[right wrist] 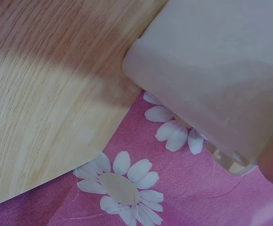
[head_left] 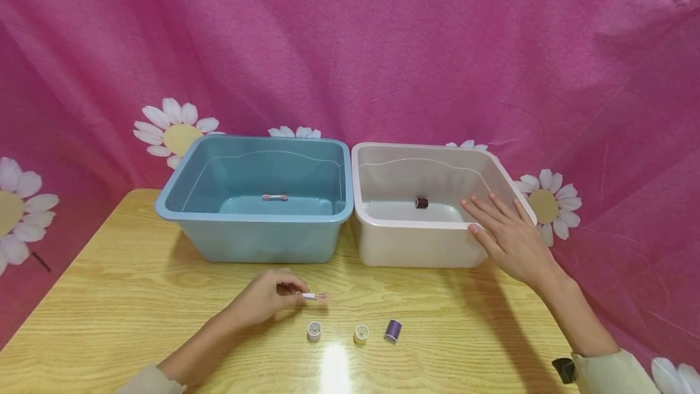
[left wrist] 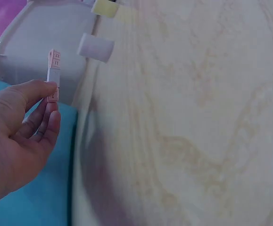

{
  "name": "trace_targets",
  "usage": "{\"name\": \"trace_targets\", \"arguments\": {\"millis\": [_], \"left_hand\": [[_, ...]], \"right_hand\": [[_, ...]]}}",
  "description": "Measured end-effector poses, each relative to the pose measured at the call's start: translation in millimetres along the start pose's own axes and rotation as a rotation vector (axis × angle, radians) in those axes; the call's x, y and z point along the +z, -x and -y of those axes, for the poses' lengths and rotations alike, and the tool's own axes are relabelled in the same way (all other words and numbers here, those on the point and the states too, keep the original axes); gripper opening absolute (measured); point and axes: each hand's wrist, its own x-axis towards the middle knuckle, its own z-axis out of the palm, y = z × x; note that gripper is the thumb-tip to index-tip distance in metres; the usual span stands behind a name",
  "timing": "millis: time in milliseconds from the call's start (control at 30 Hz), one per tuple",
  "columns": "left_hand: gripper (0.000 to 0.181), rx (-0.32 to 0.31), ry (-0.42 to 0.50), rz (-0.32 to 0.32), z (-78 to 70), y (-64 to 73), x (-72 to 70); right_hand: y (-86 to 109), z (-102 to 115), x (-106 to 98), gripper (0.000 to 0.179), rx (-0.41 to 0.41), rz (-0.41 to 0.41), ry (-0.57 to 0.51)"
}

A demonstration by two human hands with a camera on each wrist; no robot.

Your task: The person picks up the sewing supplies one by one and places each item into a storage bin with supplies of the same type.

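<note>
In my left hand (head_left: 265,300), thumb and fingers pinch a folded pink tape measure (left wrist: 54,77) with a white band round its middle. It is just over the table, in front of the blue bin (head_left: 257,242). Nearby on the wood are a white thread spool (head_left: 314,331), a yellow one (head_left: 361,334) and a purple one (head_left: 393,331). My right hand (head_left: 511,242) has its fingers spread over the front right rim of the pale pink bin (head_left: 421,248); nothing is in its grasp. Only a sliver of that hand shows in the right wrist view.
Another folded tape measure (head_left: 275,197) lies inside the blue bin. Inside the pale bin is a dark maroon spool (head_left: 421,203). Both bins stand side by side at the back of the wooden table (head_left: 109,297), against a pink daisy-print cloth (head_left: 383,47).
</note>
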Motion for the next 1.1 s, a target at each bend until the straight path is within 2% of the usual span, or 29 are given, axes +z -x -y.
{"name": "trace_targets", "arguments": {"millis": [333, 833, 1100], "left_hand": [[0.011, -0.018, 0.035, -0.074, -24.6, -1.6, -11.6], [0.015, 0.097, -0.005, -0.167, -65.6, 0.8, -19.4], [0.016, 0.081, 0.079, -0.190, -87.2, -0.3, -31.9]], "right_hand": [[-0.4, 0.2, 1.4, 0.048, -0.005, -0.009, 0.007], [1.2, 0.1, 3.4, 0.048, -0.012, -0.039, 0.010], [1.0, -0.7, 5.3, 0.047, -0.019, -0.052, 0.009]]}}
